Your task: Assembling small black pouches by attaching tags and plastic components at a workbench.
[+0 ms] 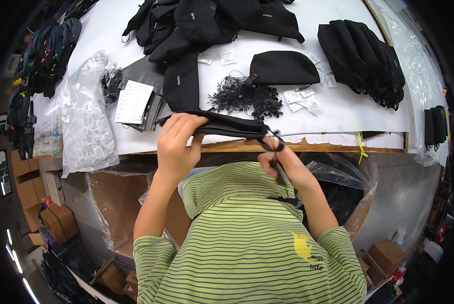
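Head view shows a flat black fabric pouch [227, 126] held up in the air, just over the near edge of the white table [338, 109]. It is not lying on the table. The left hand [179, 144] has its fingers curled tight around the left end of the pouch. The right hand [285, 164] is pinched shut on a thin dark tool or tie just under a small black loop [273, 142] at the right end of the pouch; what that thin thing is, I cannot tell.

To do this bit well, I think the left hand should keep the pouch still and pulled flat. The right hand should work slowly at the loop, so nothing slips or twists.

Just past the pouch lies a heap of little black strings [244, 96] and some small white packets [303, 99]. Further back sit a dome-shaped black pouch [282, 68] and a stack of black pouches [361, 55]. A clear plastic bag [82, 121] lies on the left.
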Action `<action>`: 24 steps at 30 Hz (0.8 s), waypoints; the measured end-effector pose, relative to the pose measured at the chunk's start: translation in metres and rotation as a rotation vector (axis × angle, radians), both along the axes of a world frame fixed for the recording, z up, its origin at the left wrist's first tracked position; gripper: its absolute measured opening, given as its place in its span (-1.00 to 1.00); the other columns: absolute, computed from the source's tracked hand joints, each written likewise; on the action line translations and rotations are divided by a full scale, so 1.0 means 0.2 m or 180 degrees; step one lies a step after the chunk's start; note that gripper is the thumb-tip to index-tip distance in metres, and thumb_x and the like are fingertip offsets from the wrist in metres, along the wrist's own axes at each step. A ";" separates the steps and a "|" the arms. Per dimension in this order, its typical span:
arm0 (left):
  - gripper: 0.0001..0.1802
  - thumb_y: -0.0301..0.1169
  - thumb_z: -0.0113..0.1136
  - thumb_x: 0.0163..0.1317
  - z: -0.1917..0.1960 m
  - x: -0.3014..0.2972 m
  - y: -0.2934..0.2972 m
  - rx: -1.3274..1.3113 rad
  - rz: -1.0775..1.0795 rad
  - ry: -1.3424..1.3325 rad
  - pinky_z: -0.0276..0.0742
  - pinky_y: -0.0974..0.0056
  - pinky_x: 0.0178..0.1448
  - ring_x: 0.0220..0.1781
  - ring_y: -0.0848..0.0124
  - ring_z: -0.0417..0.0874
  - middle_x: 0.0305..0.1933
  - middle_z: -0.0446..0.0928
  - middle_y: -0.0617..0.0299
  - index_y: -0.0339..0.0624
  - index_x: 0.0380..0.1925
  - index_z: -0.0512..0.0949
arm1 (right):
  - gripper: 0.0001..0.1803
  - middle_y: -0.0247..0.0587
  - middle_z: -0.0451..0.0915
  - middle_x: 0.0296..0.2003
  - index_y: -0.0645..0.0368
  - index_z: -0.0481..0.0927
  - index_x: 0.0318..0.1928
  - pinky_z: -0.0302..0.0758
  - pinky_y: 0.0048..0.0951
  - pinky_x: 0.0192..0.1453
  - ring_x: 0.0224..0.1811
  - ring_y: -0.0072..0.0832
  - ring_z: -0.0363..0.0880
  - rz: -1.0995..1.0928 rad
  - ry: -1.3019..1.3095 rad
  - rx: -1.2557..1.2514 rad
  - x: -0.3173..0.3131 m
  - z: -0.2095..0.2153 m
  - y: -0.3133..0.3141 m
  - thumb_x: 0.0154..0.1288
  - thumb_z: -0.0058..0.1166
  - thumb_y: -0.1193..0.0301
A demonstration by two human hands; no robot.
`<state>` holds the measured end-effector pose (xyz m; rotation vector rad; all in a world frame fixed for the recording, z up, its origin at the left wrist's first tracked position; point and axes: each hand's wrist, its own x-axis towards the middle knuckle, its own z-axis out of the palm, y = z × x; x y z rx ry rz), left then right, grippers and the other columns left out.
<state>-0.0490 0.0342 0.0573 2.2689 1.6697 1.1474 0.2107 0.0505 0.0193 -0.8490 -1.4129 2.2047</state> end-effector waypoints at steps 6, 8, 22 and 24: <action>-0.84 -0.54 0.20 0.10 0.01 -0.11 -0.16 -0.2367 0.0303 -0.0453 0.44 0.17 -0.26 -0.36 0.02 0.56 -0.38 0.57 -0.02 -0.28 -0.31 0.46 | 0.12 -0.52 0.15 -0.52 0.08 -0.01 0.44 0.13 -0.61 -0.37 -0.50 -0.68 0.10 0.0006 -0.0042 0.0275 0.30 0.13 0.13 -0.03 0.40 0.08; -0.82 -0.45 0.20 0.15 -0.02 -0.13 -0.23 -0.2845 0.0015 -0.0607 0.42 0.20 -0.30 -0.41 0.02 0.55 -0.46 0.56 -0.01 -0.27 -0.29 0.46 | -0.07 -0.43 0.38 -0.40 0.08 0.09 0.37 0.33 -0.56 -0.20 -0.37 -0.64 0.33 0.0303 -0.0652 0.0586 0.34 0.19 0.14 0.04 0.36 0.34; -0.76 -0.32 0.28 0.21 0.01 -0.12 -0.35 -0.4394 -0.1227 -0.1750 0.25 0.43 -0.34 -0.44 0.60 0.30 -0.56 0.36 0.38 -0.25 -0.34 0.47 | -0.64 -0.06 0.60 -0.16 0.19 0.58 -0.19 0.43 -0.27 0.17 -0.04 -0.27 0.54 -0.2615 0.1946 -0.1702 0.26 -0.19 0.13 0.34 0.07 0.12; -0.76 -0.31 0.28 0.22 -0.01 -0.11 -0.35 -0.4510 -0.1201 -0.1805 0.24 0.44 -0.35 -0.45 0.61 0.28 -0.56 0.35 0.38 -0.25 -0.34 0.47 | -0.59 -0.17 0.55 -0.34 0.09 0.58 -0.32 0.48 -0.33 0.00 -0.15 -0.28 0.52 -0.2166 0.2004 -0.2259 -0.03 -0.05 0.06 0.38 -0.04 0.01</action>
